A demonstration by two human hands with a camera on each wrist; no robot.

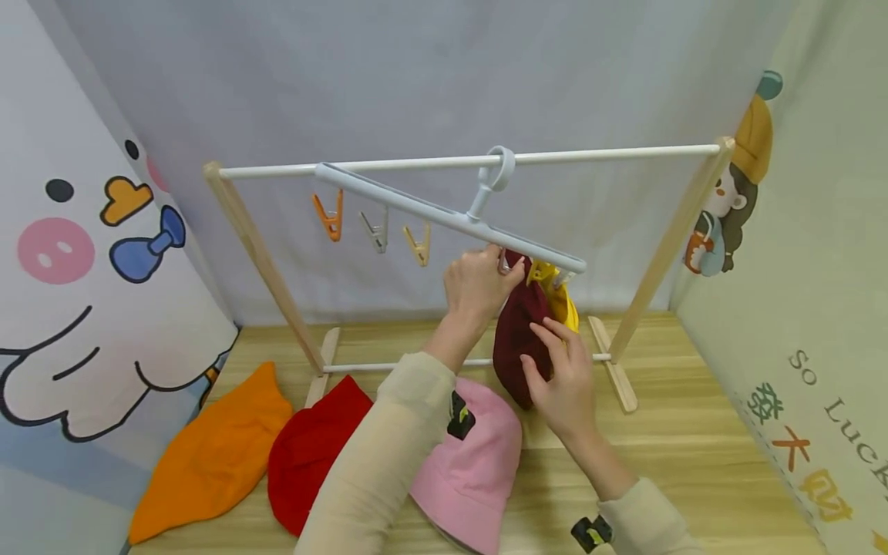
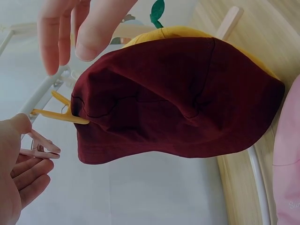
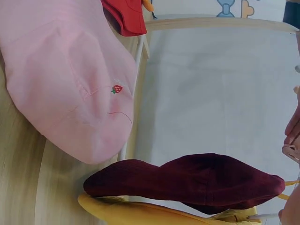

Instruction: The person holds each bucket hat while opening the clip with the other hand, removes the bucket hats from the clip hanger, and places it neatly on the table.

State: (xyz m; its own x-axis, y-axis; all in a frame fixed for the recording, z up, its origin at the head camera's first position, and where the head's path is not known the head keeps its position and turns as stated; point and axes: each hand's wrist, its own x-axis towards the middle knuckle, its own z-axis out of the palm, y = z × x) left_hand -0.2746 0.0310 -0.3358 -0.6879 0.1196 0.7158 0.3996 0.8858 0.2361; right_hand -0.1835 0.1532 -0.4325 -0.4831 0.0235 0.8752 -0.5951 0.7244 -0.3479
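Observation:
My left hand pinches a pale pink clip between thumb and fingers, beneath the sloping hanger. Beside it hangs a maroon bucket hat, its edge gripped by a yellow clip. Behind the maroon hat is a yellow hat, partly hidden, near a whitish clip. My right hand is spread in front of the maroon hat's right side, fingers loosely bent; whether they touch the cloth I cannot tell.
The hanger hooks on the white top bar of a wooden-legged rack. An orange clip, a grey clip and a cream clip hang at left. Below lie an orange hat, a red hat and a pink hat.

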